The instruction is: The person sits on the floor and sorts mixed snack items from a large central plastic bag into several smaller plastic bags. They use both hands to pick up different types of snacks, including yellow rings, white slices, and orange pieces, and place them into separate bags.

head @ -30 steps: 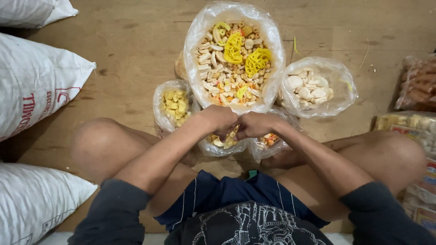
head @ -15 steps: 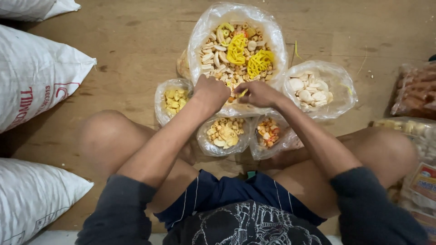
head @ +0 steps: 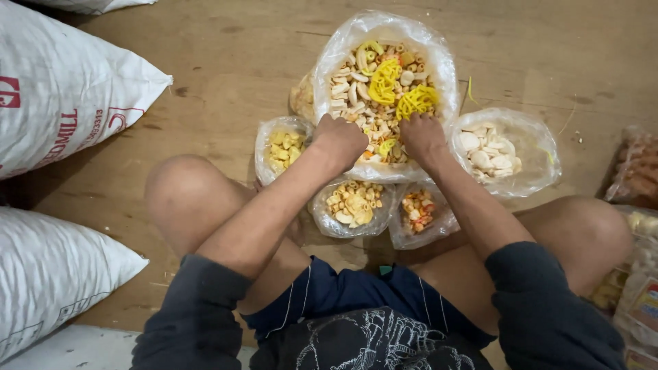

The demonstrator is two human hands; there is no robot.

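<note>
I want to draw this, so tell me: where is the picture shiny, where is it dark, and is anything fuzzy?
Head view: glare shines on the rim of the big clear bag of mixed crackers; dark shadow lies under the white sack at left; the packets at the right edge look soft and dim; the left hand and right hand look fairly sharp.

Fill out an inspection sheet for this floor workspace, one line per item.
Surface: bare wooden floor, scuffed.
Job's things: large clear bag of mixed crackers; four smaller open bags around it: yellow pieces, white pieces, mixed pieces, orange pieces.
Clutter: packed snack bags at right.
Grips: left hand and right hand reach into the large bag; grip hidden.
Cables: nothing seen.
Surroundings: white woven sacks at left.
</note>
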